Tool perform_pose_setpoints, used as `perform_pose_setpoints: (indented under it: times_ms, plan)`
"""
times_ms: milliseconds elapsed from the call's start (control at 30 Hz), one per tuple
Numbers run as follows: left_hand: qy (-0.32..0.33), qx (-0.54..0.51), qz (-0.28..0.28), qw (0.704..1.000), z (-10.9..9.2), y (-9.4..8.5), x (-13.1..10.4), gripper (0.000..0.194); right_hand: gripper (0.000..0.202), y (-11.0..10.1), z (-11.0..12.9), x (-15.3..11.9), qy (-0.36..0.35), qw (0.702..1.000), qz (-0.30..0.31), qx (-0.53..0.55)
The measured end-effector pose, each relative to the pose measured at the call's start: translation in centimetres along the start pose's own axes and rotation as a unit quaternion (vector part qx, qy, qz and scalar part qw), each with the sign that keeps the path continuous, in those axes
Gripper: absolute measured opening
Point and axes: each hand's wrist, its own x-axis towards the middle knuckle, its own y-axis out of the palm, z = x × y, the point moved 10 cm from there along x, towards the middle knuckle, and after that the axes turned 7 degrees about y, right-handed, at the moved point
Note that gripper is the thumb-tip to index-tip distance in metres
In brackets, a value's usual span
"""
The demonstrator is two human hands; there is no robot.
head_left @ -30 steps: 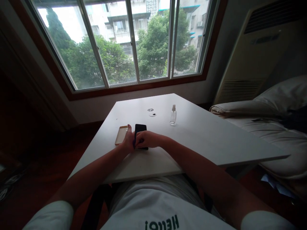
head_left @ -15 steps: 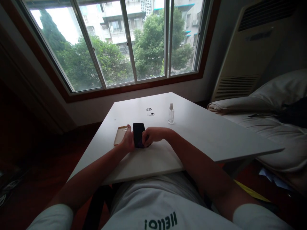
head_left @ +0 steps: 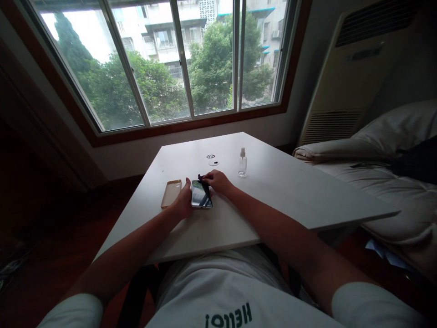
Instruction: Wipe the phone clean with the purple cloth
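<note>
My left hand point(head_left: 184, 199) grips a smartphone point(head_left: 200, 193) by its left side, thumb pointing up. The phone's dark, glossy screen faces me and reflects the window. At the phone's upper edge, the fingers of my right hand point(head_left: 217, 180) pinch a small dark piece point(head_left: 200, 176), which looks thin; its exact kind is unclear. Just left of my left hand, a gold-rimmed phone case point(head_left: 170, 193) lies on the white table point(head_left: 273, 200), partly covered by the hand. A clear spray bottle point(head_left: 242, 164) stands upright beyond my right hand.
Two small round pieces point(head_left: 213, 162) lie or are set in the tabletop near its far end. A window point(head_left: 211, 59) is behind the table. A cushioned seat point(head_left: 385, 187) and a tall floor-standing air conditioner point(head_left: 331, 105) stand at the right.
My right hand has moved up from the phone's lower right side to its top edge, and a dark piece now shows in its fingers. The screen now reflects the window.
</note>
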Motion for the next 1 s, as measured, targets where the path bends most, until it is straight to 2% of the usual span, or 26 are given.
perform_pose_setpoints:
  times_ms: [133,400,533,667,867,1000]
  plan:
    - [-0.008,0.013,-0.004,1.000,0.2,-0.3,0.0,0.073,0.025,-0.3,0.1,-0.2,-0.003,0.999,-0.033,-0.019]
    - [-0.004,0.016,-0.002,1.000,0.0,0.1,-0.4,0.075,0.027,-0.2,0.2,-0.3,0.006,0.999,-0.006,-0.034]
    - [0.007,0.024,-0.005,1.000,-0.1,-0.5,0.1,0.069,0.027,0.0,0.2,-0.2,0.017,0.999,0.010,-0.025]
    - [0.031,0.027,-0.028,0.999,-0.2,-1.5,0.6,0.055,0.027,0.2,0.3,-0.3,0.024,0.999,0.026,-0.013]
    - [0.052,0.016,-0.037,0.998,-0.4,-1.9,0.7,0.046,0.022,0.5,1.2,-0.9,0.025,0.997,0.070,0.022]
    - [0.037,0.017,-0.058,0.997,-0.1,-2.4,0.9,0.046,0.020,1.7,0.2,-1.2,0.061,0.987,0.131,0.075]
